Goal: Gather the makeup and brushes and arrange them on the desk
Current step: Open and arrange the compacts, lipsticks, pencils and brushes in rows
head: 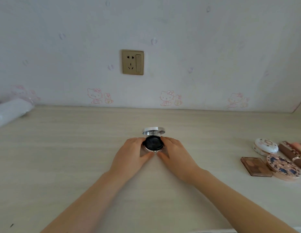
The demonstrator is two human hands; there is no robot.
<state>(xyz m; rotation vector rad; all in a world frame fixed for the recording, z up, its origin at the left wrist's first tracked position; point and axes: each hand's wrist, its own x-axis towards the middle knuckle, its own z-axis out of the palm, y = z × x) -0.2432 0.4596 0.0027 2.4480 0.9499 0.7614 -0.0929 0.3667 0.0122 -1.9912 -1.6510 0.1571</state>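
Note:
A round silver compact point(153, 143) sits on the pale desk point(62, 157) at the centre, its lid raised toward the wall and a black inner disc showing. My left hand point(130, 154) cups its left side and my right hand point(175, 153) cups its right side, fingers touching the rim. At the right edge lie more makeup items: a white patterned round case point(265, 146), a brown square palette point(255, 166), a round pink and blue patterned compact point(283, 168) and a brown tube point(291, 156) beside a pink one point(299, 148).
A white plastic-wrapped bundle point(11, 111) lies at the far left against the wall. A gold wall socket point(133, 62) sits above the desk. The desk's front edge runs along the bottom right of the view.

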